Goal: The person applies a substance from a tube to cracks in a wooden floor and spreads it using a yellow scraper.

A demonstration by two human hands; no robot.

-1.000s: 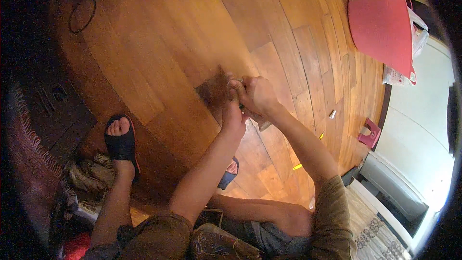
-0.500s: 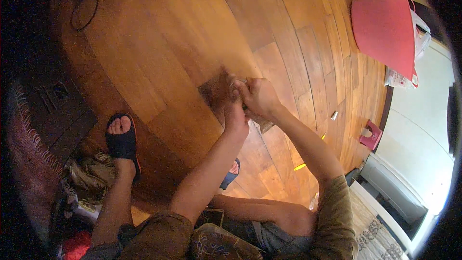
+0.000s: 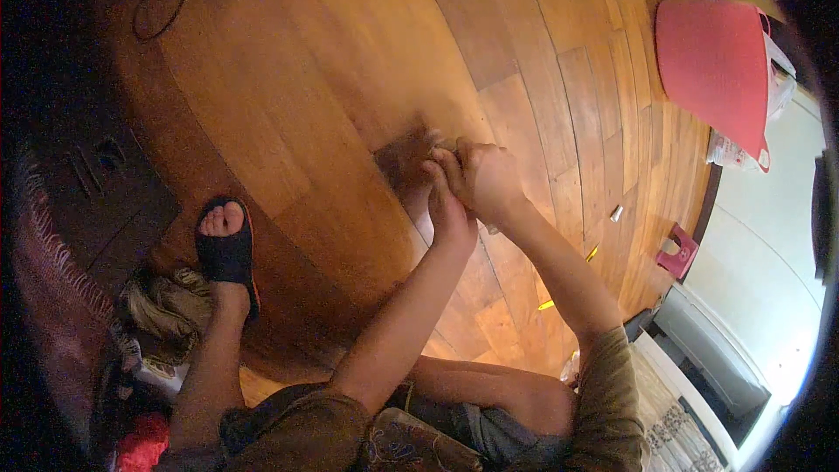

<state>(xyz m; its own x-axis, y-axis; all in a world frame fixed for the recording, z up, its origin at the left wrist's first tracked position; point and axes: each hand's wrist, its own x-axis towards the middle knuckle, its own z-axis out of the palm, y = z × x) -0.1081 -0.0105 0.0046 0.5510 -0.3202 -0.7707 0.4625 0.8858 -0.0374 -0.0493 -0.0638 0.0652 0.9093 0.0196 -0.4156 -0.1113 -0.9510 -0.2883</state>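
My two hands meet close together over the wooden floor point(image 3: 288, 140). My left hand point(image 3: 450, 210) is closed, its thumb side pressed against the other hand. Curled into a fist just to its right is my right hand point(image 3: 491, 179). A small greyish bit shows at the right hand's fingertips, too blurred to name. Below the hands only a sliver of a pale edge shows; the rest of whatever they hold is hidden by the fingers. A dark brown patch point(image 3: 398, 162) appears on the floor just left of the hands.
A pink bin point(image 3: 712, 70) with plastic bags stands far right. Near it lie a small silver cylinder point(image 3: 616, 213), a pink box point(image 3: 677, 251) and yellow pencil-like sticks point(image 3: 546, 305). A dark ring point(image 3: 160, 5) lies far left; my sandalled foot point(image 3: 225, 245) is at the left.
Both hands sit slightly farther right in view, still together. The pale brown block end that showed below them is now mostly covered. The whole scene has shifted a little.
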